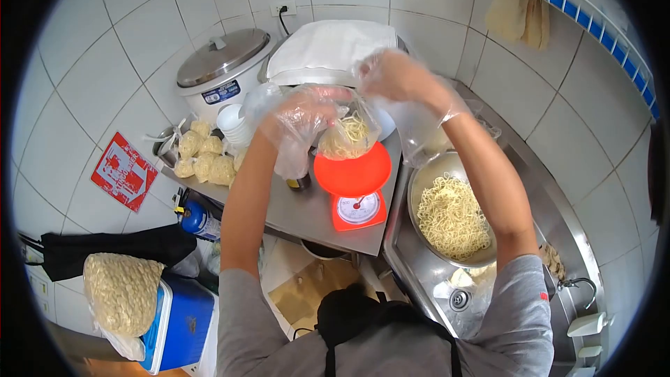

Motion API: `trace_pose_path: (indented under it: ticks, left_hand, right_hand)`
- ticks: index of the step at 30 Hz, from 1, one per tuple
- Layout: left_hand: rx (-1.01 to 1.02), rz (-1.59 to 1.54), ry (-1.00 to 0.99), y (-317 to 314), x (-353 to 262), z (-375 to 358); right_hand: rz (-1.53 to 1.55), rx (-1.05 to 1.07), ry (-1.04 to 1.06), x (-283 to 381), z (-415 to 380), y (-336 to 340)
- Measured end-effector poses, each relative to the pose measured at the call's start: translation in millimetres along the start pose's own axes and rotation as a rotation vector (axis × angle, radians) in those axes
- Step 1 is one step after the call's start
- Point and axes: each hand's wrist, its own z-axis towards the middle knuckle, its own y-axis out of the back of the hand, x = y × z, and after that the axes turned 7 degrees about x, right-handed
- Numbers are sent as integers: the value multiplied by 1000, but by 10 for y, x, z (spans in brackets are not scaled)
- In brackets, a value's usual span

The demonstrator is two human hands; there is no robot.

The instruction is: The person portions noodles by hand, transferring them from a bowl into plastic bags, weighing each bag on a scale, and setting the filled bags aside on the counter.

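Observation:
My left hand (310, 108), in a clear plastic glove, grips a clear plastic bag of noodles (349, 136). The bag hangs close over the red pan of a kitchen scale (354, 180), overlapping its far rim in this view. To the right and farther back, my right hand (394, 80) is raised in a loose clear glove, its fingers curled together; what they hold, if anything, I cannot tell. Below my right forearm, a metal bowl of loose noodles (453, 220) rests over the sink.
Knotted bags of noodles (206, 157) lie on the counter's left, beside stacked white bowls (234, 122) and a large cooker (223, 70). A cloth-covered container (331, 52) stands behind. A faucet (579, 285) is at right; a blue cooler (185, 328) stands lower left.

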Motion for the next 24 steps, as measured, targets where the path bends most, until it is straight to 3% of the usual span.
trace_pose_path:
  ticks: [2,3,5,6,7,9,12,16,18,19,22,24]
  left_hand:
    - [36,13,36,25,-2,2]
    - [42,4,44,1,27,-27]
    - [111,-48,-47,-82,-6,-105]
    - [142,39,95,-131,-40,-53]
    - [149,39,102,-216,-27,-35]
    - [198,532,16,-407,33,-66]
    - [280,478,-35,-564,353,-18]
    - [285,140,44,-756,325,-127]
    - [227,808,-174,-910,106,-196]
    - [243,804,-166,-929,100,-201]
    - [210,819,-246,-967,62,-286]
    - [96,762,-66,-1086,-110,-435]
  right_hand:
    - [-25,224,-72,-17,-157,-193]
    - [-19,234,-77,-94,-178,-310]
    - [-456,369,152,-370,-185,-675]
    - [-336,278,81,-545,-196,-877]
    - [-328,280,75,-682,-273,-999]
    - [-280,120,349,-855,-441,-1157]
    - [-103,290,244,-672,-741,-1059]
    - [-85,242,277,-815,-949,-1205]
    - [-301,286,302,-715,-1116,-999]
    - [-286,290,293,-699,-1219,-921]
    - [345,305,-60,-670,-1493,-708]
    - [431,309,-133,-690,-1666,-617]
